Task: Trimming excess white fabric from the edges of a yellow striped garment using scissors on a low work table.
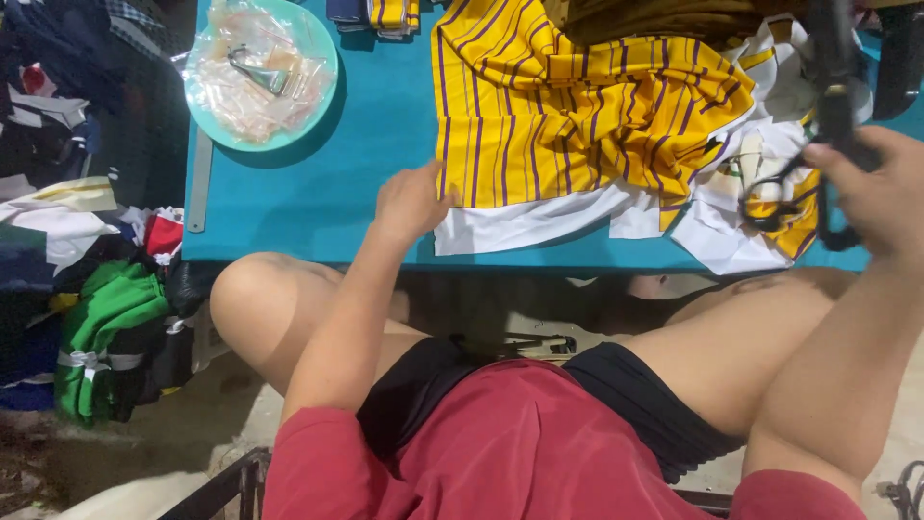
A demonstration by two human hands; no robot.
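A yellow cloth with purple stripes (pixel 568 116) lies rumpled on a teal table (pixel 318 202), over white fabric (pixel 539 220). My left hand (pixel 412 200) rests on the table at the cloth's left edge, fingers touching the striped and white fabric. My right hand (pixel 871 193) is raised at the right edge of the view, fingers curled by black scissors (pixel 784 188) that lie on the white and yellow scraps. Whether that hand grips the scissors is not clear.
A pale green bowl (pixel 322 106) holding clear plastic bags and a metal tool sits at the table's far left. A grey ruler (pixel 199 183) lies along the left edge. Piled clothes, green (pixel 106 327) and white, are on the floor at left. Dark sewing machine parts (pixel 833 58) stand far right.
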